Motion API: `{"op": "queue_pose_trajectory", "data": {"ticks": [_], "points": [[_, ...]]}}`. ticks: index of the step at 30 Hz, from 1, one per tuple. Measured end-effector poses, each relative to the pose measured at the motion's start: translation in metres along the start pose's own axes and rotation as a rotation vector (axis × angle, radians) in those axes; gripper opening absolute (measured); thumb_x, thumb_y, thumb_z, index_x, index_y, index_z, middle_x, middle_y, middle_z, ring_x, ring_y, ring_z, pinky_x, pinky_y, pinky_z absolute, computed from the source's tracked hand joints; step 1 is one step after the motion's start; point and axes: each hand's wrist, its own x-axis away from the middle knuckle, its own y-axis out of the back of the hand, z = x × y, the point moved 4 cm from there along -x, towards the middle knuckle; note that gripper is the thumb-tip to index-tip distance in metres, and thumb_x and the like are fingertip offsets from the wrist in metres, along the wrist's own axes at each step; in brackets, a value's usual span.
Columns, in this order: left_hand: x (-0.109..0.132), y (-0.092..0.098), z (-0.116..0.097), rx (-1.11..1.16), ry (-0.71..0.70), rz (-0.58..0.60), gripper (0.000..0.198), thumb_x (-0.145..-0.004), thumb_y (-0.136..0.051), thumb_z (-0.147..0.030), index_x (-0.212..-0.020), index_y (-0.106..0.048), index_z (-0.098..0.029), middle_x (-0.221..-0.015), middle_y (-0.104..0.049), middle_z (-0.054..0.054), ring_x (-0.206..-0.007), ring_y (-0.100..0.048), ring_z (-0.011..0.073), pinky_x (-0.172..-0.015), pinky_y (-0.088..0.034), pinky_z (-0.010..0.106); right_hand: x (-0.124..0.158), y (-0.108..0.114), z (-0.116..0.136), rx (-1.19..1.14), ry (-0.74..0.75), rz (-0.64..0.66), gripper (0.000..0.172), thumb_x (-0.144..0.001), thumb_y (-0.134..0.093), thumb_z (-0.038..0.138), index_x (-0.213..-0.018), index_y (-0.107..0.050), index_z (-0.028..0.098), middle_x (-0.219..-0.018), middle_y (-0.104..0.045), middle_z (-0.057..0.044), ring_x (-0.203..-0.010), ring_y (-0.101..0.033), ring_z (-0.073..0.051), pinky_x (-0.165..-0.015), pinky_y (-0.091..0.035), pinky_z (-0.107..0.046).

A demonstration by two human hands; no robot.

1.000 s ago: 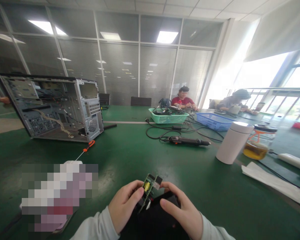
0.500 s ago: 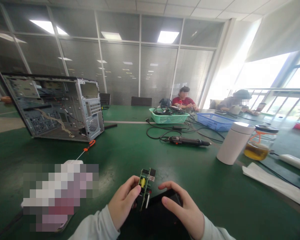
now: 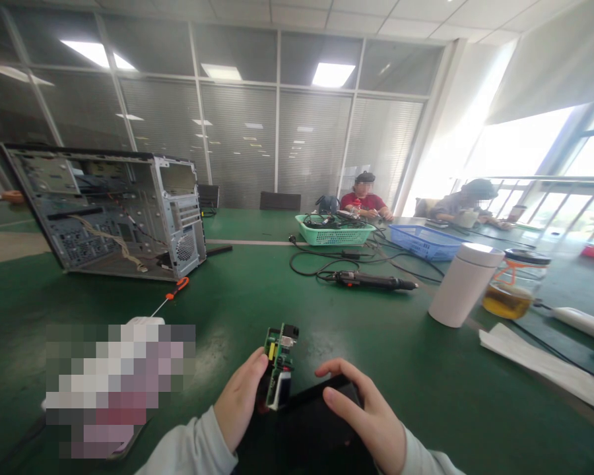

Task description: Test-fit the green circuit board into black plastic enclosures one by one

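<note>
My left hand (image 3: 238,402) pinches a small green circuit board (image 3: 278,359) and holds it upright above the green table (image 3: 257,310). The board carries small parts and a white piece at its lower end. My right hand (image 3: 363,419) rests with curled fingers on a black casing (image 3: 301,435) in front of me, its fingertips at the casing's far edge. Both sleeves are light grey.
An open computer case (image 3: 113,211) stands at the left with an orange-handled tool (image 3: 175,289) before it. A black electric screwdriver (image 3: 371,282) and cables lie mid-table, near green (image 3: 332,233) and blue (image 3: 420,240) baskets. A white cup (image 3: 462,282), a jar (image 3: 512,282) and paper (image 3: 534,359) sit right. Two people sit far off.
My left hand has lifted the circuit board up and leftwards, away from the black casing, and turned it. My right hand has stayed on the casing.
</note>
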Motion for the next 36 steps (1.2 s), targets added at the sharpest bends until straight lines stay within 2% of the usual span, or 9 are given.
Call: {"op": "queue_pose_trajectory", "data": {"ticks": [4, 7, 11, 15, 19, 24, 28, 32, 36], "points": [[-0.009, 0.002, 0.009, 0.084, 0.184, -0.017, 0.037, -0.067, -0.047, -0.050, -0.062, -0.057, -0.015, -0.041, -0.055, -0.001, -0.034, -0.046, 0.0123, -0.037, -0.038, 0.024, 0.000, 0.000, -0.002, -0.010, 0.009, 0.015, 0.039, -0.069, -0.059, 0.046, -0.093, -0.051, 0.017, -0.069, -0.046, 0.000, -0.054, -0.049, -0.012, -0.039, -0.038, -0.017], [-0.016, 0.001, 0.015, 0.177, 0.241, 0.031, 0.041, -0.062, -0.047, -0.054, -0.053, -0.053, -0.015, -0.031, -0.049, -0.002, -0.029, -0.043, 0.0111, -0.033, -0.035, 0.022, -0.002, 0.001, -0.006, -0.048, 0.048, 0.031, 0.039, -0.069, -0.061, 0.047, -0.092, -0.052, 0.017, -0.068, -0.047, 0.001, -0.055, -0.049, -0.011, -0.043, -0.040, -0.018], [-0.020, 0.004, 0.025, 0.228, 0.207, 0.052, 0.038, -0.060, -0.051, -0.052, -0.058, -0.054, -0.014, -0.037, -0.055, -0.001, -0.031, -0.048, 0.0121, -0.032, -0.036, 0.021, -0.007, 0.000, -0.009, -0.273, 0.080, 0.129, 0.043, -0.069, -0.065, 0.048, -0.091, -0.048, 0.015, -0.070, -0.051, -0.001, -0.054, -0.051, -0.011, -0.044, -0.039, -0.017], [-0.024, 0.006, 0.035, 0.218, 0.210, 0.080, 0.040, -0.071, -0.040, -0.047, -0.059, -0.055, -0.013, -0.034, -0.055, 0.002, -0.031, -0.050, 0.0133, -0.033, -0.036, 0.022, -0.010, -0.005, -0.008, -0.606, 0.033, 0.287, 0.044, -0.067, -0.069, 0.043, -0.085, -0.040, 0.017, -0.082, -0.056, -0.006, -0.065, -0.060, -0.019, -0.048, -0.044, -0.020], [-0.026, 0.005, 0.034, 0.251, 0.293, 0.120, 0.044, -0.079, -0.028, -0.039, -0.073, -0.058, -0.007, -0.036, -0.056, 0.004, -0.028, -0.049, 0.0139, -0.032, -0.035, 0.022, -0.012, -0.006, -0.012, -0.815, -0.136, 0.360, 0.046, -0.065, -0.070, 0.039, -0.095, -0.042, 0.018, -0.089, -0.058, -0.008, -0.078, -0.060, -0.023, -0.056, -0.047, -0.024], [-0.025, 0.005, 0.029, 0.258, 0.294, 0.121, 0.046, -0.080, -0.027, -0.037, -0.084, -0.058, -0.004, -0.038, -0.057, 0.004, -0.028, -0.049, 0.0136, -0.031, -0.035, 0.022, -0.011, -0.007, -0.026, -0.855, -0.375, 0.405, 0.050, -0.068, -0.058, 0.050, -0.090, -0.056, 0.006, -0.069, -0.062, -0.012, -0.062, -0.060, -0.021, -0.052, -0.046, -0.022], [-0.023, 0.004, 0.031, 0.191, 0.255, 0.111, 0.042, -0.077, -0.035, -0.042, -0.068, -0.059, -0.009, -0.036, -0.056, 0.003, -0.030, -0.050, 0.0132, -0.033, -0.036, 0.022, -0.012, -0.009, -0.026, -0.858, -0.324, 0.484, 0.052, -0.073, -0.049, 0.052, -0.101, -0.055, 0.009, -0.054, -0.059, -0.006, -0.054, -0.059, -0.020, -0.049, -0.045, -0.024], [-0.021, 0.004, 0.031, 0.162, 0.181, 0.114, 0.037, -0.075, -0.041, -0.043, -0.061, -0.058, -0.013, -0.038, -0.057, 0.001, -0.036, -0.053, 0.0131, -0.037, -0.040, 0.021, -0.012, -0.011, -0.023, -0.846, -0.314, 0.509, 0.058, -0.072, -0.052, 0.056, -0.107, -0.053, 0.009, -0.064, -0.063, -0.009, -0.057, -0.060, -0.019, -0.051, -0.045, -0.023], [-0.025, 0.006, 0.038, 0.166, 0.226, 0.122, 0.042, -0.075, -0.038, -0.045, -0.061, -0.058, -0.011, -0.036, -0.055, 0.003, -0.032, -0.051, 0.0134, -0.033, -0.037, 0.022, -0.012, -0.012, -0.019, -0.844, -0.268, 0.547, 0.063, -0.070, -0.056, 0.056, -0.110, -0.051, 0.009, -0.074, -0.064, -0.012, -0.056, -0.061, -0.017, -0.051, -0.045, -0.021]]}}
